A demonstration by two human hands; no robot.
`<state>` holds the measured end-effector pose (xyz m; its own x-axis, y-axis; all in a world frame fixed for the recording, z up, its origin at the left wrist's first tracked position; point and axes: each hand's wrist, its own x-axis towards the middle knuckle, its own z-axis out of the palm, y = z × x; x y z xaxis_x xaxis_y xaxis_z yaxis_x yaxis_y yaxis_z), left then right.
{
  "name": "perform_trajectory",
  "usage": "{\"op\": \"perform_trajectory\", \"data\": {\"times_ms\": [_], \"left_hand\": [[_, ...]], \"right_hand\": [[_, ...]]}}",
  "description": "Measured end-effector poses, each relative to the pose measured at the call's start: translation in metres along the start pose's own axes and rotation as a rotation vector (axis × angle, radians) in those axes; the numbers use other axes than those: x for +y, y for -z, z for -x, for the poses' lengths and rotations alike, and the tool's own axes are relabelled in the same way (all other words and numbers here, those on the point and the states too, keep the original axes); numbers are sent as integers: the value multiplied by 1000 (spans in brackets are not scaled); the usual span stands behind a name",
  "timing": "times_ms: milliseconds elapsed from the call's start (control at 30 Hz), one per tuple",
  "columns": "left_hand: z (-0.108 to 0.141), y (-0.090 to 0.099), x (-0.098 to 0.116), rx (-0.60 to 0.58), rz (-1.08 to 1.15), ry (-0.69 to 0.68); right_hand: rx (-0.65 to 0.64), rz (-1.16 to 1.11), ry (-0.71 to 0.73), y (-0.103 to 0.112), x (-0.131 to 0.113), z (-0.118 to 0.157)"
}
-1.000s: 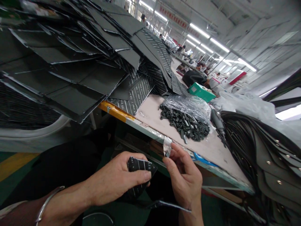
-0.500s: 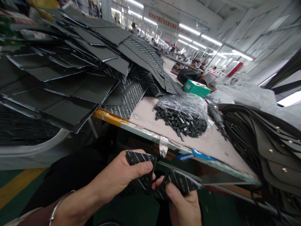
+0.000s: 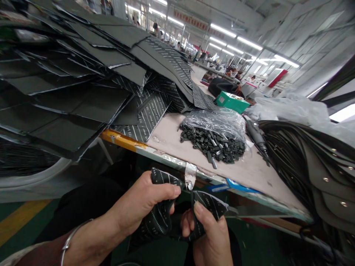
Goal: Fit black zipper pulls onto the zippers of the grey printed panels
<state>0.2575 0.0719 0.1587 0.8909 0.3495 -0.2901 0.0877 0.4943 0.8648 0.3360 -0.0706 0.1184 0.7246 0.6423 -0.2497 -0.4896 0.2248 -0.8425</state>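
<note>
Between my hands hangs a black fabric piece [image 3: 161, 218] printed with white lettering and dotted lines. My left hand [image 3: 151, 195] is closed on one part of it, thumb pressed on top. My right hand [image 3: 206, 225] pinches another part, thumb over the printed side and fingers curled beneath. The cloth sags and folds between the two grips, below the table's front edge. Its lower part is dark and hard to make out.
On the table [image 3: 169, 129] lies a plastic bag of small black zipper pulls [image 3: 216, 146]. A power screwdriver [image 3: 257, 136], a green box [image 3: 231, 102] and a stack of dark flaps with studs [image 3: 313, 159] are to the right. Large dark panels [image 3: 74, 129] pile up at the left.
Both hands have risen slightly toward the table edge. The fabric between them is bent more, and its lower part now hangs visibly beneath my left hand.
</note>
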Motion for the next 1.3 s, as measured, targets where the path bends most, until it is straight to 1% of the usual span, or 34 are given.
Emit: {"op": "perform_trajectory", "data": {"times_ms": [200, 333, 533, 600, 700, 767, 900, 967, 1000, 1067, 1133, 1300], "left_hand": [[-4, -1, 0, 7, -15, 13], [-5, -5, 2, -17, -2, 42], [-6, -7, 5, 5, -21, 29], [-7, -8, 6, 10, -26, 26], [-8, -9, 6, 13, -29, 22], [-9, -10, 7, -3, -24, 32], [-9, -11, 7, -91, 19, 70], [-8, -11, 6, -118, 49, 80], [-8, -10, 5, -110, 52, 77], [-8, -10, 3, -59, 24, 49], [-8, -9, 1, -9, -20, 8], [-8, -7, 0, -55, -41, -4]], "right_hand": [[-71, 14, -6, 4, -1, -3], [-17, 6, -22, -2, -5, -2], [65, -5, -38, -14, -11, 1], [64, -5, -39, -13, -11, 1], [18, -5, -32, -11, -11, -1], [16, -14, -27, -11, -11, -3], [10, -31, -30, -15, -13, -5], [13, -31, -31, -17, -13, -5], [28, -29, -31, -18, -13, -4], [66, -29, -30, -18, -13, -2], [76, -31, -34, -19, -12, -1], [75, -34, -35, -20, -12, 0]]}}
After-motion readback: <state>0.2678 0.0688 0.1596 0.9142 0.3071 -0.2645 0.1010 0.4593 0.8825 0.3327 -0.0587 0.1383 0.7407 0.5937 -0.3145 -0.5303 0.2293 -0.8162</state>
